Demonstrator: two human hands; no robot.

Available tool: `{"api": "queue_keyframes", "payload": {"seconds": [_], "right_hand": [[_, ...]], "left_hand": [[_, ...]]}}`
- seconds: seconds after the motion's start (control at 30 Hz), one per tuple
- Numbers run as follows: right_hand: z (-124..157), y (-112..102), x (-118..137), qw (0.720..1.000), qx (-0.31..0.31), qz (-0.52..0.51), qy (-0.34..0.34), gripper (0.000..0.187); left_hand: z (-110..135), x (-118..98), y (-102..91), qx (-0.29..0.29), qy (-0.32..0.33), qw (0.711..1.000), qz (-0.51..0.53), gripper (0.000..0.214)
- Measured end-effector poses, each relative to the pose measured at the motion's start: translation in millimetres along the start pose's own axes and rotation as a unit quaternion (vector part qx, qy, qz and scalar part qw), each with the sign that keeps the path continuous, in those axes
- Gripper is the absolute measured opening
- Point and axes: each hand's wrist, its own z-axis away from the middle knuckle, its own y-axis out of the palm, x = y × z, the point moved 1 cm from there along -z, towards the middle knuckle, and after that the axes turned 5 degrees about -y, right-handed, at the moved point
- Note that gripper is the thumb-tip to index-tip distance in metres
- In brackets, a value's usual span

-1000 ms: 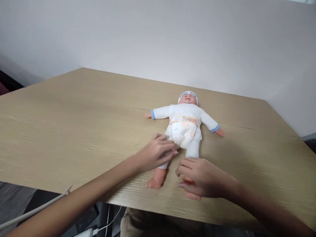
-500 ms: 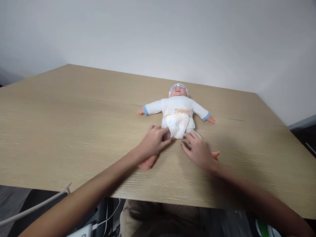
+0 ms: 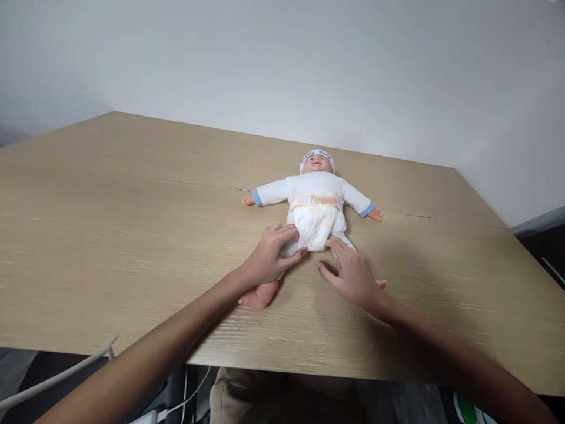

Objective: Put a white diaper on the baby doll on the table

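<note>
A baby doll [image 3: 316, 181] lies on its back on the table, head away from me, in a white cap and a white top with blue cuffs. Round its hips is a white diaper [image 3: 314, 227] with a printed orange waistband. My left hand [image 3: 271, 253] rests over the leg on the left, fingertips touching the diaper's side edge, thumb spread near its lower edge. On the other side, my right hand [image 3: 351, 272] touches the diaper's leg edge with its fingertips, thumb held apart. The doll's foot [image 3: 259, 295] shows below my left wrist; my right hand partly hides the other leg.
The wooden table [image 3: 132, 247] has a seam across it and meets a pale wall [image 3: 265, 70] at the back. At the lower left, a pale cable-like rod [image 3: 62, 377] stands by the front edge, with a white cord [image 3: 189, 397] below it.
My left thumb and fingers have spread further apart at the leg edge. My right thumb has moved slightly down and away from the diaper. The view has shifted a little.
</note>
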Motion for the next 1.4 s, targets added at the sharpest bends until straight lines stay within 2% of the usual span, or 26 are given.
{"api": "queue_keyframes", "payload": {"seconds": [0.1, 0.2, 0.33, 0.4, 0.47, 0.6, 0.7, 0.83, 1.0, 1.17, 1.27, 1.33, 1.4], "right_hand": [[-1.4, 0.2, -1.7, 0.998, 0.022, 0.0, 0.06, 0.036], [-2.9, 0.4, -8.8, 0.994, -0.029, -0.057, 0.09, 0.038], [-4.5, -4.7, -21.5, 0.98, -0.125, -0.11, 0.105, 0.033], [-4.4, -8.9, -24.4, 0.977, -0.145, -0.107, 0.119, 0.033], [-3.7, -12.6, -24.6, 0.974, -0.151, -0.109, 0.129, 0.036], [-2.3, -15.0, -22.6, 0.977, -0.144, -0.097, 0.124, 0.037], [-2.2, -13.4, -22.2, 0.985, -0.136, -0.061, 0.091, 0.033], [-4.2, -10.9, -20.1, 0.99, -0.131, -0.014, 0.043, 0.039], [-10.9, -9.5, -16.7, 0.993, -0.095, -0.044, 0.047, 0.033], [-13.1, -7.6, -18.3, 0.992, -0.091, -0.072, 0.054, 0.036], [-12.2, -7.8, -18.9, 0.992, -0.09, -0.073, 0.05, 0.036], [-12.0, -8.6, -18.2, 0.993, -0.093, -0.066, 0.044, 0.034], [-12.4, -9.3, -17.2, 0.993, -0.09, -0.059, 0.04, 0.034]], "left_hand": [[-2.1, 1.4, 0.9, -0.003, -0.014, 1.0, -0.004, 0.032], [-1.4, 2.1, 0.5, -0.015, -0.039, 0.999, 0.023, 0.032], [2.4, 7.3, 0.2, -0.039, -0.112, 0.976, 0.181, 0.032], [4.5, 11.8, 2.1, -0.045, -0.139, 0.951, 0.271, 0.041], [6.5, 15.5, 4.7, -0.053, -0.153, 0.935, 0.317, 0.051], [9.8, 16.7, 7.2, -0.057, -0.181, 0.935, 0.299, 0.057], [9.9, 12.9, 6.1, -0.036, -0.197, 0.934, 0.297, 0.051], [7.9, 6.2, 3.6, -0.031, -0.198, 0.929, 0.312, 0.042], [5.4, 0.0, 1.1, -0.025, -0.195, 0.932, 0.303, 0.037], [6.9, 0.0, 1.5, -0.011, -0.225, 0.896, 0.382, 0.045], [11.1, 0.2, 3.7, -0.032, -0.255, 0.881, 0.397, 0.052], [14.5, -0.8, 5.3, -0.051, -0.257, 0.891, 0.372, 0.054], [17.4, -2.7, 6.4, -0.063, -0.239, 0.913, 0.324, 0.053]]}}
